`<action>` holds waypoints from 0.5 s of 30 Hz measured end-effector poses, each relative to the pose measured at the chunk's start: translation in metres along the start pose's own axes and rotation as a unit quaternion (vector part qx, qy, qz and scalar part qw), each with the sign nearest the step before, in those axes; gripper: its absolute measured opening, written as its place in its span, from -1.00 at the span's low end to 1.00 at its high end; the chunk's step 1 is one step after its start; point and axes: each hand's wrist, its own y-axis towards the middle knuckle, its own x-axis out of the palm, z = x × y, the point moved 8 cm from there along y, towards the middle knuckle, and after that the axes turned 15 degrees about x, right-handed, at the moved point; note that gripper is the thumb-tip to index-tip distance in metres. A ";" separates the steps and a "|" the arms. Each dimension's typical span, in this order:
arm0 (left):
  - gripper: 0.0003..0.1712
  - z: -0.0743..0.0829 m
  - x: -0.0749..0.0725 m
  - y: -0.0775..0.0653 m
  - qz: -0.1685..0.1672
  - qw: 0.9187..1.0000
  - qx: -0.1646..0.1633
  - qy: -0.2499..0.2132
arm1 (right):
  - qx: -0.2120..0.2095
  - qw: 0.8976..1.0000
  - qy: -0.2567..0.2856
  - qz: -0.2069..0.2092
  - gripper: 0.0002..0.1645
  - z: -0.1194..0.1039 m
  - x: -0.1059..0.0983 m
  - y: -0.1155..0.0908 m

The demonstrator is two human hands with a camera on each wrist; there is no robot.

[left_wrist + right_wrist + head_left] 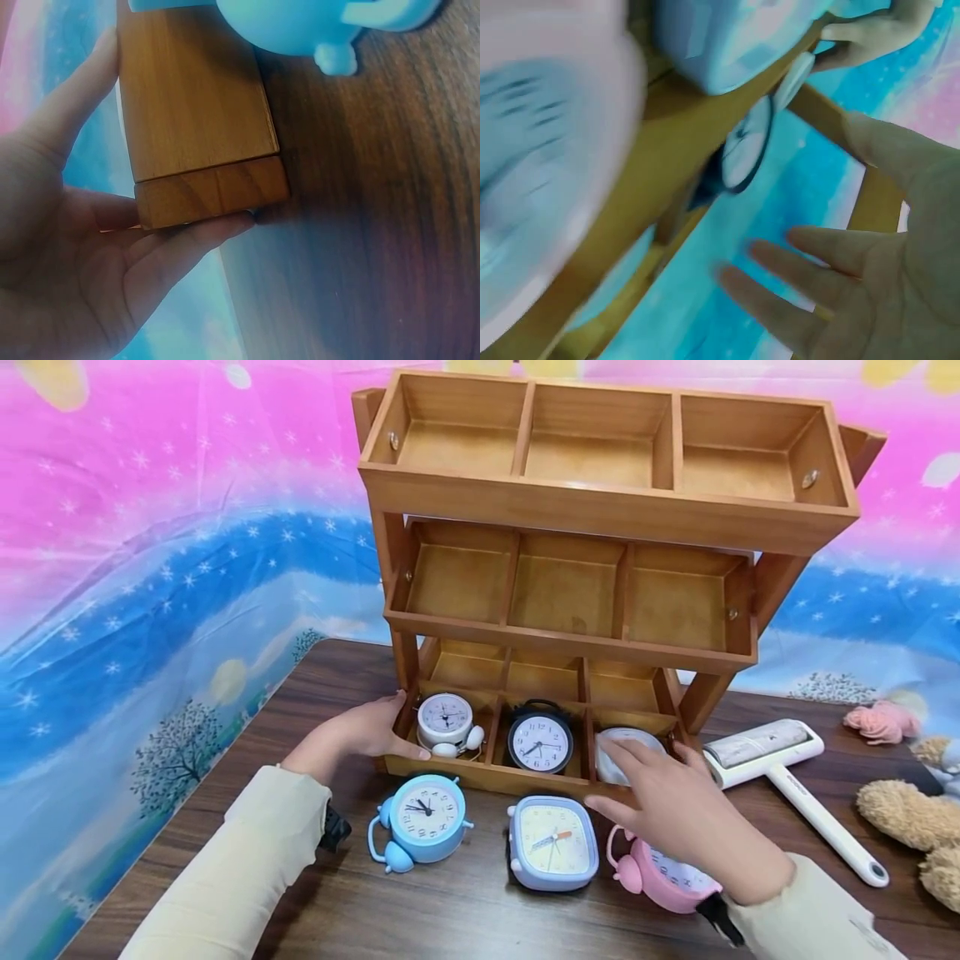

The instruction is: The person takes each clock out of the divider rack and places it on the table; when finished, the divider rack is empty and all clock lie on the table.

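- Head view: left hand grips the lower left end of the wooden rack.
- Right hand, fingers spread and empty, partly hides the pink clock.

The head view is bright, evenly lit and mostly sharp, with pale glare on the near desk and a soft shadow just right of the left sleeve. The left wrist view is dimmer and hazy, with a purplish sheen across the desk. In the right wrist view, the near pink clock and the right hand's fingertips blur badly.
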 end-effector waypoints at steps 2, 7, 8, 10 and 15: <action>0.28 -0.002 0.000 0.000 0.000 1.000 -0.003 -0.001 | -0.028 0.999 0.017 0.013 -0.08 -0.018 -0.005 0.010; 0.30 -0.003 0.001 0.000 0.003 1.000 -0.006 -0.005 | -0.058 0.997 0.053 -0.025 0.01 -0.058 -0.002 0.037; 0.30 -0.003 0.001 0.001 0.003 1.000 -0.007 -0.004 | -0.061 0.996 0.058 -0.037 0.02 -0.065 0.000 0.043; 0.30 -0.003 0.001 0.001 0.003 1.000 -0.007 -0.003 | -0.064 0.994 0.063 -0.059 0.04 -0.077 0.005 0.053; 0.30 -0.003 0.000 0.001 0.003 1.000 -0.007 -0.002 | -0.056 0.990 0.051 -0.117 0.04 -0.104 0.020 0.080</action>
